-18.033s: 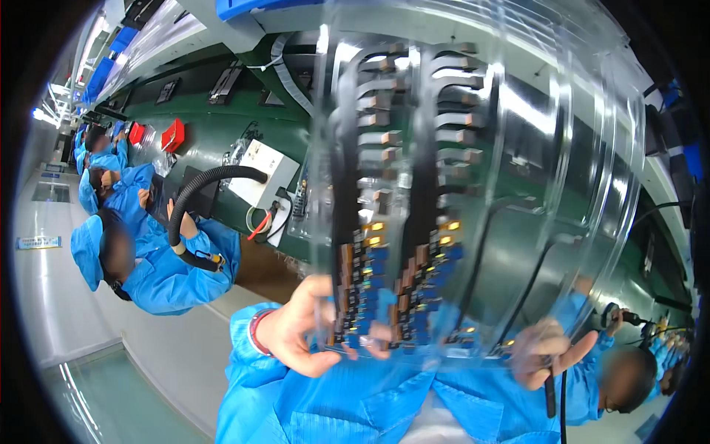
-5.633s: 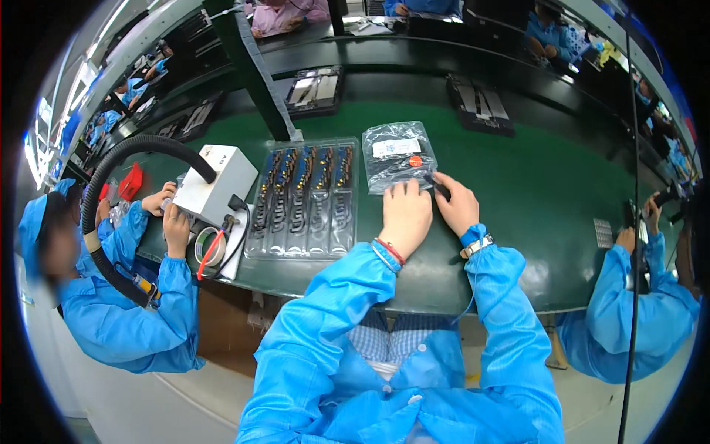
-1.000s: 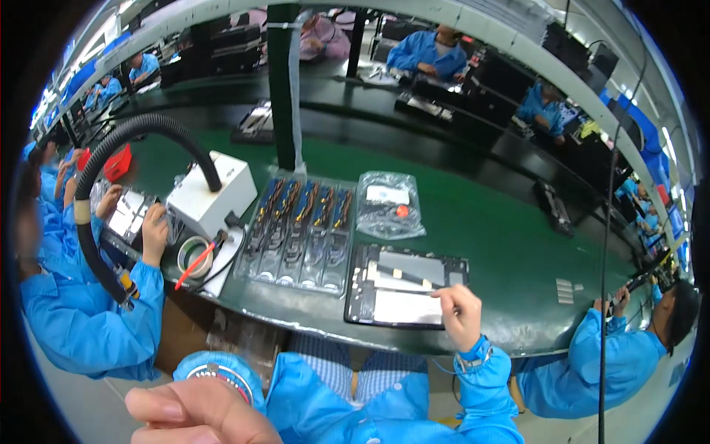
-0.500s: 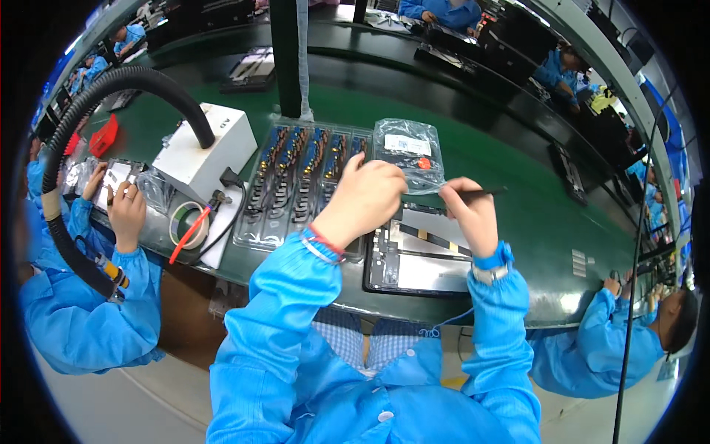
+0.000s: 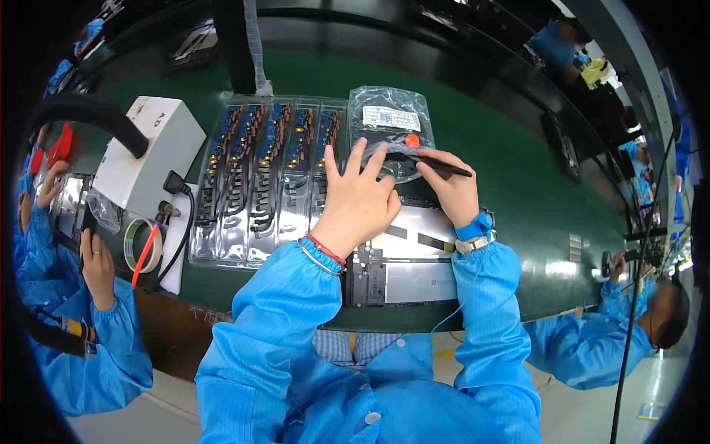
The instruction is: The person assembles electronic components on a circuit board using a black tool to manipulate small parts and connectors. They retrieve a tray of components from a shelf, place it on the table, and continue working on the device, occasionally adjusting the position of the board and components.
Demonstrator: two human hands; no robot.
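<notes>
Parts tray beside plastic bag

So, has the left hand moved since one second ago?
Yes: the left hand moved forward and rightward relative to the clear tray, now overlapping its right edge.

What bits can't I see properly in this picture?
In the head view:
- Opened tablet, upper left corner: behind the left hand.
- Opened tablet, lower right corner: behind the right sleeve.
- Clear plastic bag, contents: unclear through shiny, wrinkled film.
- Black hose, leftmost bend: lost at the dark picture rim.
</notes>
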